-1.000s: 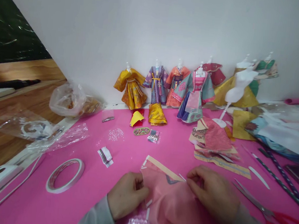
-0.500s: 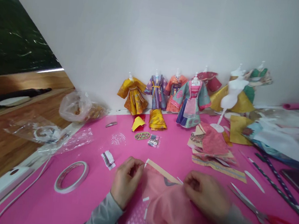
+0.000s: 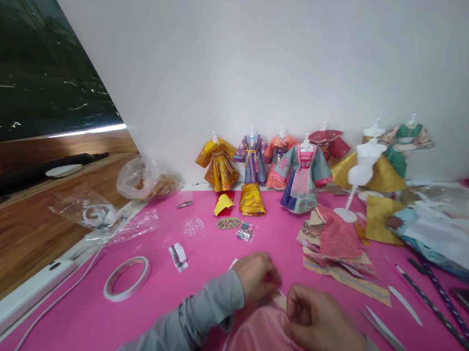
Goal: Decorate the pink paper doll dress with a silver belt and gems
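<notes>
1. Left hand (image 3: 258, 276) is curled over the far edge of the pink paper piece (image 3: 264, 343), fingers bunched together and pinching something small there. It's too blurry to say exactly what.
2. Right hand (image 3: 321, 328) sits just beside it, nearly touching, also curled with thumb and fingertips pressed together at the top edge of that same pink piece.
3. The pink paper piece lies on the pink table (image 3: 89, 322) close to the near edge, about the middle, right under both hands.
4. A roll of tape (image 3: 127, 278) lies flat to the left of the hands, well apart from them, and a small folded white bit (image 3: 178, 256) is a little further back.
5. Scissors (image 3: 399, 343) with red handles lie to the right of the right hand, near the front right corner.
6. There's a stack of patterned paper pieces (image 3: 336, 245) behind the right hand, toward the back.
7. Along the far edge against the wall is a row of little paper dresses on stands (image 3: 261, 161), plus a bare white mannequin (image 3: 361, 169).
8. Crinkly plastic bags (image 3: 142, 180) sit at the back left corner, half off the pink surface.
</notes>
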{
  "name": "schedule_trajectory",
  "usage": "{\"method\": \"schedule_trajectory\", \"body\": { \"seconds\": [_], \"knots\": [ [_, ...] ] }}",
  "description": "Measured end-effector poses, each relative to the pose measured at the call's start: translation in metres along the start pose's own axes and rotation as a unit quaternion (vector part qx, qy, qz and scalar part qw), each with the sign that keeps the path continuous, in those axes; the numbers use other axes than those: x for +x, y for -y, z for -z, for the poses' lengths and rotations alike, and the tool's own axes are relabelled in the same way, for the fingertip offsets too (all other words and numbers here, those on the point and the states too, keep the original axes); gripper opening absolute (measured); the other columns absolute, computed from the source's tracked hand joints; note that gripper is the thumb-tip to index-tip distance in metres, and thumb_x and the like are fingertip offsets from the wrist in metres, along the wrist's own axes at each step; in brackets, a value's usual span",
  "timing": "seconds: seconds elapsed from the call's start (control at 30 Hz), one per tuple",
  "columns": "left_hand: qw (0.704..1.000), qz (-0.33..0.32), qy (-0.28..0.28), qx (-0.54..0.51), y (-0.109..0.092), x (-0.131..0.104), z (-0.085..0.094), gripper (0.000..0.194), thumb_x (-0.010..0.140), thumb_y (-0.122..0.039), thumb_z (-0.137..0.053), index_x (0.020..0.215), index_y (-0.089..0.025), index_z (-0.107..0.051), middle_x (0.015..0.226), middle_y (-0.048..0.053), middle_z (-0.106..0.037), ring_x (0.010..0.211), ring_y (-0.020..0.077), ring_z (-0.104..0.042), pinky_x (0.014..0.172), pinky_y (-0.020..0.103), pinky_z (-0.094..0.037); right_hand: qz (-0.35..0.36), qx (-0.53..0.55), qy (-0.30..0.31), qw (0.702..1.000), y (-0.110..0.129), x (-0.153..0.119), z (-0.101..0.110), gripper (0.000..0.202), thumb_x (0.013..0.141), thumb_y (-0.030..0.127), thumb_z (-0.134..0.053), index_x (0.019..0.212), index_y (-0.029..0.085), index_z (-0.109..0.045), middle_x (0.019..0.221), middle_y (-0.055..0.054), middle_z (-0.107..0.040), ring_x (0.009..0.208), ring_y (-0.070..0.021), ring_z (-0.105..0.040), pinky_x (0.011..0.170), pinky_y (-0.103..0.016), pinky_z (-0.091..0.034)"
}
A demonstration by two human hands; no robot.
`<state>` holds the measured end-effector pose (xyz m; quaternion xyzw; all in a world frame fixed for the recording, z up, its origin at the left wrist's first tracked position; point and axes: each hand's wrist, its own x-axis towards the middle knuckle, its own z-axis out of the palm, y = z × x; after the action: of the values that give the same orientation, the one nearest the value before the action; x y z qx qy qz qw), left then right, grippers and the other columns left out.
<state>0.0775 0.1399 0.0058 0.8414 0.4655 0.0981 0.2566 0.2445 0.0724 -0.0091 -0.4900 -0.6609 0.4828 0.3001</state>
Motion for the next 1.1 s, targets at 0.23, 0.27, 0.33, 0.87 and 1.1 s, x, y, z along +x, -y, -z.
{"method": "schedule_trajectory", "body": {
  "seconds": [0.23, 0.27, 0.33, 0.87, 1.1],
  "knots": [
    [0.997, -0.035, 0.05, 0.046, 0.003, 0.005, -0.01, 0.015, 0.086, -0.029, -0.065, 0.079, -0.015, -0.064, 0.087, 0.002, -0.065, 0.08, 0.0159, -0.061, 0.074, 0.033, -0.051, 0.002, -0.015, 0.016, 1.0, -0.004, 0.002, -0.002, 0.019, 0.058, 0.003, -0.049, 0.063, 0.021, -0.047, 0.048, 0.009, -0.045, 0.045, -0.0078, -0.043, 0.042, -0.019, -0.027],
    [0.997, -0.031, 0.043, 0.056, 0.004, 0.004, -0.009, 0.016, 0.087, -0.029, -0.064, 0.079, -0.015, -0.064, 0.088, 0.002, -0.065, 0.081, 0.0159, -0.062, 0.075, 0.034, -0.051, 0.002, -0.017, 0.017, 1.0, -0.004, 0.002, -0.002, 0.019, 0.058, 0.003, -0.049, 0.063, 0.021, -0.046, 0.048, 0.009, -0.045, 0.045, -0.0075, -0.043, 0.042, -0.018, -0.026],
    [0.996, -0.007, 0.014, 0.082, 0.01, 0.002, -0.003, 0.015, 0.09, -0.028, -0.061, 0.084, -0.014, -0.064, 0.092, 0.003, -0.066, 0.084, 0.0163, -0.063, 0.077, 0.035, -0.052, -0.001, -0.018, 0.02, 1.0, -0.005, 0.003, -0.002, 0.018, 0.058, 0.003, -0.049, 0.063, 0.021, -0.047, 0.048, 0.009, -0.045, 0.045, -0.0072, -0.042, 0.042, -0.018, -0.027],
    [0.962, 0.101, -0.095, 0.233, 0.007, -0.092, 0.014, 0.021, 0.092, -0.021, -0.047, 0.084, -0.02, -0.067, 0.091, 0.006, -0.063, 0.086, 0.0215, -0.059, 0.076, 0.034, -0.045, -0.019, -0.026, 0.023, 0.999, -0.008, 0.002, -0.001, 0.02, 0.056, 0.003, -0.048, 0.065, 0.021, -0.051, 0.051, 0.007, -0.051, 0.047, -0.0094, -0.048, 0.045, -0.021, -0.03],
    [0.971, -0.067, -0.194, 0.119, -0.008, -0.123, -0.047, 0.029, 0.073, -0.018, -0.068, 0.101, -0.021, -0.06, 0.083, 0.002, -0.065, 0.076, 0.02, -0.057, 0.069, 0.031, -0.042, -0.029, 0.019, 0.062, 0.997, -0.007, 0.0, 0.0, 0.021, 0.055, 0.003, -0.049, 0.067, 0.02, -0.048, 0.053, 0.01, -0.046, 0.048, -0.007, -0.042, 0.045, -0.02, -0.03]
  ]
}}
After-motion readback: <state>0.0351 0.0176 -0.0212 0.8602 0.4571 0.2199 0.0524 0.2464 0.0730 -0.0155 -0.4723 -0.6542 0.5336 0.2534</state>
